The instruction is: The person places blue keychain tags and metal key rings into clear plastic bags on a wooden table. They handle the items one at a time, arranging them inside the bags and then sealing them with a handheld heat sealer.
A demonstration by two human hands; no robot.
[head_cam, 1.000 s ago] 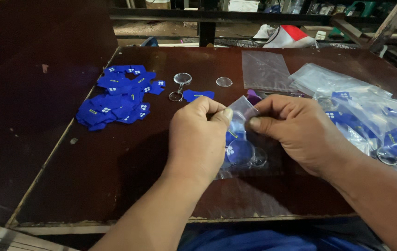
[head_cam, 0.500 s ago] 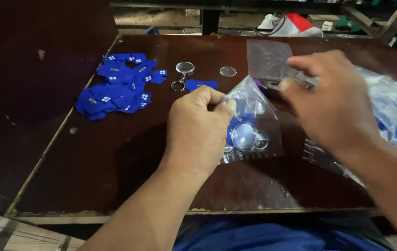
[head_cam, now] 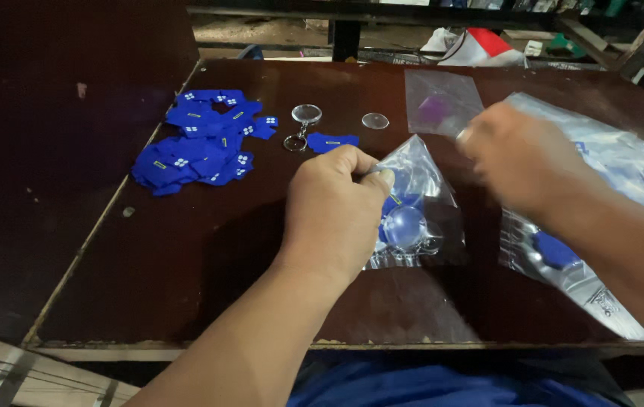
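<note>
While the left hand (head_cam: 337, 207) pinches the top corner of a small clear bag (head_cam: 412, 203) between thumb and forefinger, the bag lies on the dark brown table (head_cam: 209, 249) near the middle, a little toward the near edge. Inside it show a clear round dome with a metal ring and some blue pieces. The right hand (head_cam: 521, 162) hangs blurred over the table just right of that bag, apart from it — whether its fingers are spread or closed on something I cannot tell. Under the right forearm, along the right edge, lies a pile of filled clear bags (head_cam: 601, 226), blue pieces showing through the plastic. Toward the far edge, an almost empty clear bag (head_cam: 442, 102) lies flat with a small purple thing inside. Beside it to the left sit a clear round disc (head_cam: 375, 120) and a round clear keyring (head_cam: 303, 120) with a metal ring. A single blue shirt-shaped card (head_cam: 332, 142) lies just next to the keyring, and a heap of blue shirt-shaped cards (head_cam: 198, 139) spreads toward the far left corner — well apart from both hands.
</note>
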